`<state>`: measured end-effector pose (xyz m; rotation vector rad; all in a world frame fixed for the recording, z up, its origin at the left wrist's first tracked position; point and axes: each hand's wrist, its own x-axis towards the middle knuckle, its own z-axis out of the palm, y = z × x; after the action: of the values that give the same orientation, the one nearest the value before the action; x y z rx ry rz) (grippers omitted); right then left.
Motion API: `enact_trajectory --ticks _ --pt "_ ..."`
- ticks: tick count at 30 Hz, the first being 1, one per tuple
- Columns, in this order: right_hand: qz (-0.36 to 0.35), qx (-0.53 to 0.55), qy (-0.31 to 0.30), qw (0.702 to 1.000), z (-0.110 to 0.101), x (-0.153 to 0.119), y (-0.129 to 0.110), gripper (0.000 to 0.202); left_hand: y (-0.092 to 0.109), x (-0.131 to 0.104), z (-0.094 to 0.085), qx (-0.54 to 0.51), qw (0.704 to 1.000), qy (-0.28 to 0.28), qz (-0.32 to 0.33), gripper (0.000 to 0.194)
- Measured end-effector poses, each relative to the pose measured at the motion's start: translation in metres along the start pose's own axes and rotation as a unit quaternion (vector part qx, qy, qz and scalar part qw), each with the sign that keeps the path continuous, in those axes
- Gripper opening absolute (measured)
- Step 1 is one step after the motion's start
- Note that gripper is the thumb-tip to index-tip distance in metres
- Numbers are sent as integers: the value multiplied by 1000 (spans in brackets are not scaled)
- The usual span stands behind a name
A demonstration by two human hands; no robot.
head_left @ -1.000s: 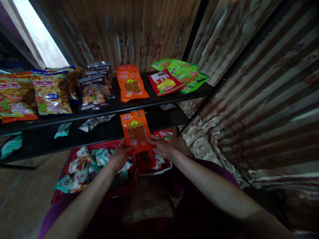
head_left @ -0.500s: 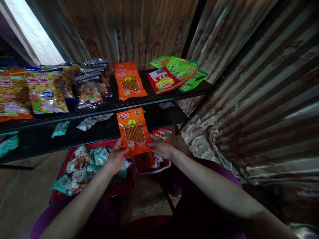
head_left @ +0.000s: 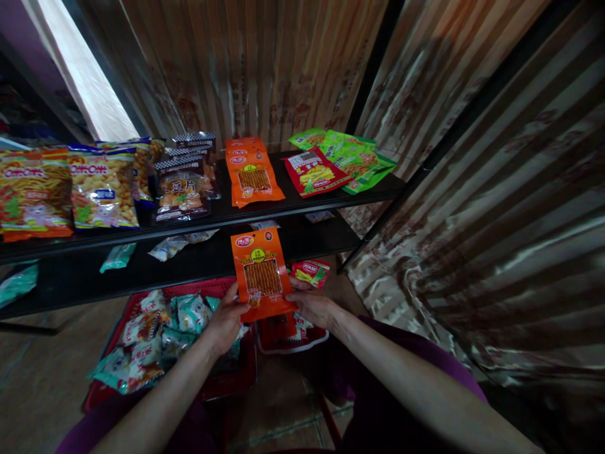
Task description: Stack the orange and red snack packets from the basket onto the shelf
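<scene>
Pleated curtain (head_left: 265, 69), behind a black shelf (head_left: 221, 209) set beyond your hands.

Risks, left to right: large basket (head_left: 189, 290), below and left of your left hand (head_left: 227, 323), where the packet could drop if that pinch loosened; orange packet (head_left: 263, 277), between your hands, whose unsupported top might fold or brush the shelf because the grip is low.

Poses, left to right: left hand, narrow, gripping the packet's lower left edge, forearm angled up and inward; right hand (head_left: 314, 308), narrow, gripping its lower right edge, forearm slanting inward.
</scene>
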<state>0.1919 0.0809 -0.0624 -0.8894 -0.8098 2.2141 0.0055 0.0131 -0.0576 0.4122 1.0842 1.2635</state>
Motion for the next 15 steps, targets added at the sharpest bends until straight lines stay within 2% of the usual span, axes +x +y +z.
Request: enact_trajectory --ticks 2,6,7,9,10,12,15 --pt "-4 -5 15 1000 -3 -1 3 43 -5 2 -2 24 1000 18 1 69" --pt "-51 -54 34 997 -6 -2 7 43 -9 7 -5 147 979 129 48 66" --pt "-75 -85 35 993 -7 -2 7 42 -9 8 -4 178 972 138 65 62" --pt "-128 -183 45 974 -6 -1 9 40 -9 8 2 210 968 110 86 55" --pt "-153 -248 52 955 -4 -2 11 40 -9 7 6 209 970 82 89 54" --pt "-200 -385 57 899 1 -3 15 44 -9 5 15 179 980 29 81 58" --pt "-282 -526 6 802 16 -10 27 54 -13 4 24 103 992 -9 72 59"
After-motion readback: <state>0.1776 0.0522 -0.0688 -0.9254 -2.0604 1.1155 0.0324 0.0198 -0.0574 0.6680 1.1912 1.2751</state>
